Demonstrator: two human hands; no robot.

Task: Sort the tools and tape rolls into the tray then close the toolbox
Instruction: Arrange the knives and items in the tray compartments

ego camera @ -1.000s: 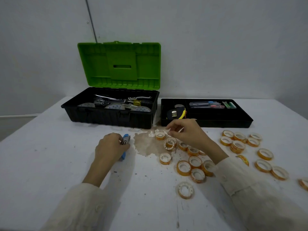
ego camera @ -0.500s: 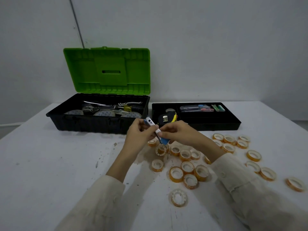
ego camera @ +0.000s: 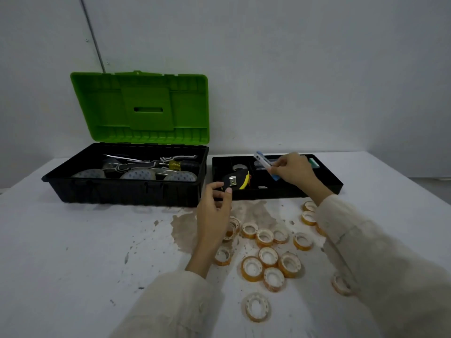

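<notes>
Head view: on the white counter [ego camera: 73, 240] the toolbox [ego camera: 122, 191] stands open beside the black tray [ego camera: 268, 194], with tape rolls [ego camera: 252, 268] scattered in front. The left hand [ego camera: 214, 208] hangs loosely curled and empty by the tape measure [ego camera: 235, 180] in the tray's near-left corner. The right hand's [ego camera: 292, 168] fingers pinch a blue cutter [ego camera: 262, 160] over the tray.

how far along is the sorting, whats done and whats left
Done: a tape measure and a few small tools already lie in the tray. In hand: the right hand holds a blue cutter over the tray. Left: many tape rolls lie on the table, and the toolbox lid stands open.
</notes>
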